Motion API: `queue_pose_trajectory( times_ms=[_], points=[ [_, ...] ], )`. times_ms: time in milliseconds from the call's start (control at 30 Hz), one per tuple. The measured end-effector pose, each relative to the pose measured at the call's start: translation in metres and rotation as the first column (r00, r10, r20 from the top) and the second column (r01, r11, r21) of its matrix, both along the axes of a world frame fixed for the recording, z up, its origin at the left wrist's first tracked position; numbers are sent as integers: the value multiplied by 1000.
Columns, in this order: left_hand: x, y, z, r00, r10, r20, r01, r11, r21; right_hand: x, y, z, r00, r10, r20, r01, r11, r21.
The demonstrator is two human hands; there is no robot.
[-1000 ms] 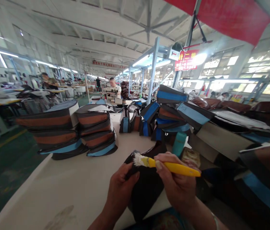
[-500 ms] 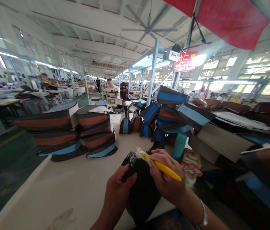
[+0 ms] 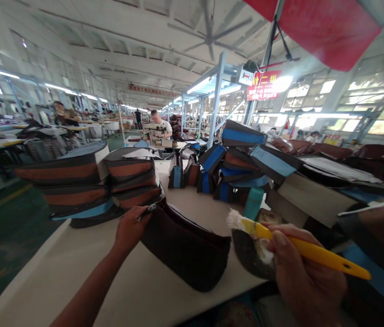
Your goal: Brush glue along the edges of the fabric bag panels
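My left hand (image 3: 131, 229) pinches the upper left corner of a dark brown bag piece (image 3: 188, 247), which lies across the table in front of me with its long top opening facing up. A whitish smear shows at the pinched corner. In my right hand (image 3: 301, 268) is a brush (image 3: 314, 252) with a yellow handle and pale, ragged bristles pointing left. The brush is held right of the bag piece and apart from it. Below the bristles sits a dark, shallow container (image 3: 251, 256) with whitish stuff on it, partly hidden by my right hand.
Stacked bag pieces with brown and blue bands (image 3: 72, 175) stand on the left of the pale table (image 3: 110, 272). More blue-banded pieces (image 3: 242, 136) are heaped at the back right, near a teal bottle (image 3: 253, 202). A person (image 3: 159, 125) sits farther off.
My right hand has drawn the brush right, away from the bag piece. My left hand has moved left and up with the corner, and the piece now lies stretched out sideways.
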State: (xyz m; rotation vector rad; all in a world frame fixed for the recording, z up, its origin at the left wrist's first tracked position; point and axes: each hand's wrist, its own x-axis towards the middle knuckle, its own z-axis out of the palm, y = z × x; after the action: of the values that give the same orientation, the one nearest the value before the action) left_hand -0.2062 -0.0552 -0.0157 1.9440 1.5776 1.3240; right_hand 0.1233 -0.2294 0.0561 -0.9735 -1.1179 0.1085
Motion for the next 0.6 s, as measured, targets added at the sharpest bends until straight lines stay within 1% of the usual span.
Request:
queue_pose_trajectory(
  times_ms=[67, 100, 133, 167, 200, 300, 367, 433, 500, 567, 600],
  points=[
    [4, 19, -12, 997, 79, 12, -79, 997, 17, 1, -8, -5, 996, -15, -88, 12, 999, -36],
    [9, 23, -19, 995, 103, 18, -103, 994, 23, 2, -11, -7, 994, -31, -105, 26, 999, -45],
    [17, 21, -26, 993, 116, 27, -117, 993, 26, 4, -13, -10, 992, -43, -116, 37, 998, -52],
    [25, 14, -34, 991, 125, 37, -126, 992, 28, 6, -14, -12, 990, -52, -128, 44, 997, -59],
    [36, 2, -42, 990, 131, 47, -132, 991, 30, 10, -15, -13, 988, -57, -143, 48, 996, -70],
    [73, -51, -64, 993, 107, 58, -110, 993, 47, 20, -14, -18, 982, -34, -185, 11, 992, -124],
    [103, -86, -75, 999, 35, 33, -38, 995, 93, 22, -11, -22, 979, -17, -201, -13, 990, -143],
    [134, -108, -82, 1000, 25, 13, -26, 990, 140, 17, -6, -30, 979, -21, -201, -8, 990, -144],
    [161, -114, -84, 998, 19, 52, -27, 987, 159, 10, -2, -37, 982, -31, -187, 3, 989, -145],
    [179, -109, -84, 992, -8, 128, -11, 989, 148, 5, 0, -43, 986, -23, -163, -3, 987, -158],
    [183, -104, -82, 987, -28, 161, 5, 990, 139, 5, 0, -45, 988, -22, -154, -4, 986, -164]
  ],
)
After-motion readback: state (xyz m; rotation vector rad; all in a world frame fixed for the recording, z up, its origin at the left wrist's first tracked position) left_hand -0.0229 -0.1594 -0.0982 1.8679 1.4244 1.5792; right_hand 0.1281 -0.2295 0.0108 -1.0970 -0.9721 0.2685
